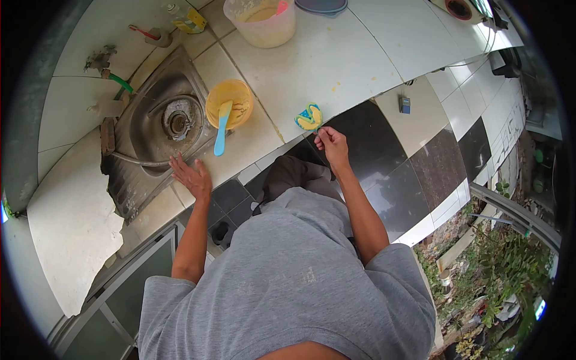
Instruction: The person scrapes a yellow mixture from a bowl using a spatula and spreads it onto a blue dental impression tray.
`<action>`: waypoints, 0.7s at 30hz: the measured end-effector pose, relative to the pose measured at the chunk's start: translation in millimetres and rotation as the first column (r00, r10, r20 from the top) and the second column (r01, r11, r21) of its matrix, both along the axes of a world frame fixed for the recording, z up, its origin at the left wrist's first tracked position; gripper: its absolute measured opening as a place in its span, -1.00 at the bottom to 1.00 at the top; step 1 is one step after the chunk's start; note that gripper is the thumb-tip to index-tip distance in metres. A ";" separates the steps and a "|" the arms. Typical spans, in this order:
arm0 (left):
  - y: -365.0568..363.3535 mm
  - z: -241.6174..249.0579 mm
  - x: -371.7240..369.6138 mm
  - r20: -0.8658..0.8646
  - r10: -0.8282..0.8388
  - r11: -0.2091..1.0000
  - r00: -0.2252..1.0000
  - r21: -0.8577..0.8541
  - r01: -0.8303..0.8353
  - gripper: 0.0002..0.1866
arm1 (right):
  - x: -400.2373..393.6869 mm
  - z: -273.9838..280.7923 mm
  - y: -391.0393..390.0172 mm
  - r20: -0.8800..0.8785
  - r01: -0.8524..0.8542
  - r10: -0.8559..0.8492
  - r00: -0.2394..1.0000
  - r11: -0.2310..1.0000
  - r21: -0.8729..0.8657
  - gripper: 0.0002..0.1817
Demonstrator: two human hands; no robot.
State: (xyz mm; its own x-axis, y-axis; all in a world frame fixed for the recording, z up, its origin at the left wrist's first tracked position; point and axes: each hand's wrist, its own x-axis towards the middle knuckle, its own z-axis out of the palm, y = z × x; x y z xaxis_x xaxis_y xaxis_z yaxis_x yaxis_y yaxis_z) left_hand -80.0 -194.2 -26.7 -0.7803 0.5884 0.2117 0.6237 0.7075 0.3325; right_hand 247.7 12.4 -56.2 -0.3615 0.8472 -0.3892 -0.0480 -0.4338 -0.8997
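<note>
My right hand (333,146) pinches the handle of a blue dental impression tray (308,117) at the counter's front edge. Yellow paste fills the tray in a horseshoe shape. With fingers apart, my left hand (192,178) rests at the front rim of the steel sink (141,129), holding nothing. Between the hands, nearer the left, an orange-yellow bowl (244,94) stands on the tiled counter (264,120). Yellow smears coat its inside, and a light-blue spatula (221,135) leans over its near rim.
Farther back are a clear plastic tub (261,30), a blue-grey lid (321,5) and a yellow-labelled bottle (187,19). A toothbrush (143,31) stands in a holder behind the sink. A green hose (120,81) hangs from the tap. A broken-edged white board (69,222) lies left.
</note>
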 end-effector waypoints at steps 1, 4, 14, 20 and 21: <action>0.0 0.0 -0.2 -0.001 0.000 1.000 1.000 -0.011 0.000 -0.34 | 0.0 1.2 0.2 0.004 -0.006 0.006 1.000 1.000 -0.005 -0.75; 0.6 -0.2 -1.2 -0.006 -0.002 1.000 1.000 -0.031 0.001 -0.34 | -0.8 -0.2 0.9 0.015 -0.014 0.014 1.000 1.000 0.001 -0.75; 1.3 -0.8 -1.9 -0.025 -0.011 0.999 1.000 -0.036 0.010 -0.36 | 0.0 3.5 2.2 0.010 -0.005 0.005 1.000 1.000 0.008 -0.74; 2.0 1.6 -0.3 -0.028 -0.012 0.999 1.000 -0.035 0.011 -0.36 | -2.5 0.5 -0.1 0.077 0.027 -0.028 0.997 1.000 0.013 -0.76; 1.0 1.9 0.3 -0.026 -0.007 0.999 1.000 -0.035 0.006 -0.36 | -1.9 -0.5 -1.4 0.078 0.022 -0.023 0.997 1.000 0.012 -0.76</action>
State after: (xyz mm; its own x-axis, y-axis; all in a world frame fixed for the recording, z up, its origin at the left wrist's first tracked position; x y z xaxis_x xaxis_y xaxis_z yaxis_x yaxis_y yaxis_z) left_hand -79.7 -193.2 -24.8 -0.7706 0.6011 0.2115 0.6368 0.7140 0.2909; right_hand 245.8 11.0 -56.7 -0.3111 0.8595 -0.4056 0.0128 -0.4230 -0.9061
